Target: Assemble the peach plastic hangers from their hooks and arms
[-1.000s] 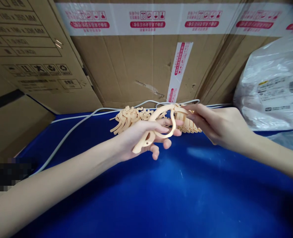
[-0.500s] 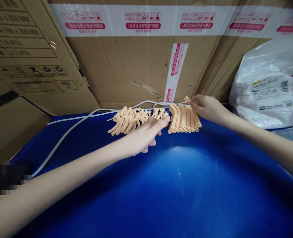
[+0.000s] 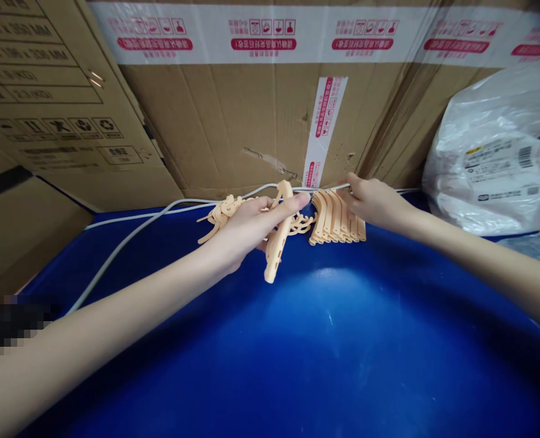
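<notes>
Clamped a pale peach piece (image 3: 277,243) between thumb and fingers of the left hand (image 3: 245,231), tilted over the far part of the blue surface (image 3: 297,359), just short of its far edge. Gripped it well up from the lower end, probably for balance, leaving that end free and pointing toward the near edge. Held it in front of the looped pieces (image 3: 303,223), perhaps for room to turn it without snagging.

Curled the right hand (image 3: 374,204) at the right end of a row of curved pieces (image 3: 329,218), possibly to steady it, with no telling whether closed on a piece or merely touching. Nested that row near the far edge, curve against curve, likely because matching shapes pack tightly. Showed a looser heap (image 3: 224,210) partly behind the left hand, toward the far left corner, and a white cable (image 3: 119,250) running along the far edge below a cardboard box (image 3: 246,121).

Looked long, slender and smooth in the left hand: bent over at the upper end, nearly straight below, with small dark slots along the lower half. Matched the row closely in color; appeared to be plastic.
</notes>
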The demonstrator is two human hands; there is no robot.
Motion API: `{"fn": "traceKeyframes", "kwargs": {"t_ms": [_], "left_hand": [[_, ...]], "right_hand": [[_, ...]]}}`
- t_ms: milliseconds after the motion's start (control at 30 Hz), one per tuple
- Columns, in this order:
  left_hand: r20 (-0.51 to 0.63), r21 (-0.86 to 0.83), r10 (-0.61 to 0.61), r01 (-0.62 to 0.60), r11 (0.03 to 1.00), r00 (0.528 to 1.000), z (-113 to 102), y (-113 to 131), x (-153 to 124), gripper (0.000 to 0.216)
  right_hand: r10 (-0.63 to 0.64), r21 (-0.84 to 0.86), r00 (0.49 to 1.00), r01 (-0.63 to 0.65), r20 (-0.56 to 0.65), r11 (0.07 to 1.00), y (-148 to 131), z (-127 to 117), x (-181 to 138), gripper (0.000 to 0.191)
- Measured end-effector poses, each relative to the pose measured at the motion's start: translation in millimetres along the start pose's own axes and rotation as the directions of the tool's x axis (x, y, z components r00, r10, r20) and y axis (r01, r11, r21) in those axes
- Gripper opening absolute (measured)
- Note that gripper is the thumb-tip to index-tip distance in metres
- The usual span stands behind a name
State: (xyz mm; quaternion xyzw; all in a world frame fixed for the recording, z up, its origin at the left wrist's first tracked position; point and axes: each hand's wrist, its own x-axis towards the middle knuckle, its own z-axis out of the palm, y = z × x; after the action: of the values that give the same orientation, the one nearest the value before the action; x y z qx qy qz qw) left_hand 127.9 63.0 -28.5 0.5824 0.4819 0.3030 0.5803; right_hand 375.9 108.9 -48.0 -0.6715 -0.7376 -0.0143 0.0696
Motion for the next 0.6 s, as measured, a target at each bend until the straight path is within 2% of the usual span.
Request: {"fn": "traceKeyframes", "kwargs": {"t_ms": [167,267,333,367,433,467,533,600], "left_hand": [[0.037,-0.067,-0.006,0.008,0.998,0.999,3,-2,1,0.038],[-0.013,-0.097,-0.018,0.016,0.995,1.0,5,-3,0,0.032],[-0.043,-0.115,-0.008,0.003,0.993,0.999,8,-3,2,0.032],[-0.036,-0.119,0.002,-0.006,0.993,0.999,10,-3,3,0.031],[0.026,-0.112,0.034,-0.031,0.993,0.999,13,0,4,0.026],[0.065,-0.099,0.064,-0.058,0.993,0.996,14,2,4,0.023],[0.107,-0.036,0.167,-0.164,0.986,0.98,13,7,1,0.022],[0.091,0.098,0.315,-0.323,0.941,0.945,7,15,-4,0.023]], "right_hand": [[-0.056,-0.007,0.998,0.056,0.007,0.998,0,0,-4,0.039],[-0.001,-0.026,0.997,-0.001,-0.082,1.0,-6,-6,-13,0.035],[-0.026,0.153,0.992,0.045,-0.123,0.987,-16,-12,-24,0.037],[-0.092,0.319,0.991,0.119,-0.098,0.94,-22,-16,-30,0.043],[-0.28,0.663,0.96,0.214,-0.007,0.718,-34,-22,-43,0.051],[-0.351,0.763,0.936,0.211,0.022,0.611,-39,-25,-48,0.049],[-0.404,0.858,0.914,0.176,0.04,0.483,-43,-32,-54,0.043],[-0.371,0.87,0.929,0.174,0.011,0.461,-41,-40,-57,0.038]]}}
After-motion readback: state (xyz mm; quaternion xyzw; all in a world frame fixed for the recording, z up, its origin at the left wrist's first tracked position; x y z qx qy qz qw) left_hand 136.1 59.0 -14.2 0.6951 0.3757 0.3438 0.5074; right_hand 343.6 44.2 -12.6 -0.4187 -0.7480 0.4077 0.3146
